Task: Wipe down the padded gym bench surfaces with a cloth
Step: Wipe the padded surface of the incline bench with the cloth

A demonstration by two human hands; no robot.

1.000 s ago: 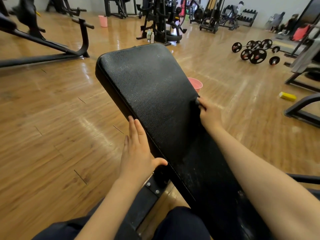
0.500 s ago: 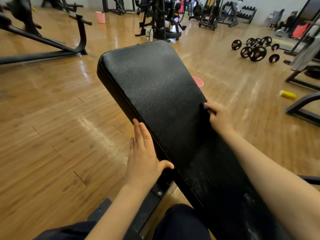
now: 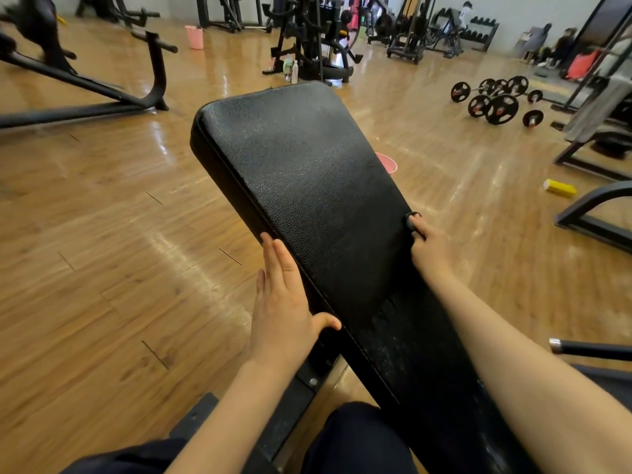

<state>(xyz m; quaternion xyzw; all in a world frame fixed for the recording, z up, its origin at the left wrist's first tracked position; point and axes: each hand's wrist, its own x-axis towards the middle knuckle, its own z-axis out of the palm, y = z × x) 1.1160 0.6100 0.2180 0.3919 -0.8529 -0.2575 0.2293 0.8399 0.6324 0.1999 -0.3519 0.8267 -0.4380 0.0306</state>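
Both hands lower on bench pad [image 3: 307, 186], right hand [image 3: 429, 248] gripping cloth [image 3: 411, 218]

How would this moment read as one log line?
left hand: flat on bench pad edge | right hand: grips dark cloth | pad: tilted

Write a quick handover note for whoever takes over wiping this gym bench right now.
Left hand: flat, fingers straight, pressed along the left edge of the bench pad, thumb hooked on top.
Right hand: curled at the pad's right edge, pinching something small and dark, possibly the cloth; too little shows to be sure.
Done: near end of the pad shows streaks, perhaps from wiping; cannot confirm.
Left: the upper pad and its edges, then any other padded surfaces.
Pink bucket sits on the floor behind the pad's right side.
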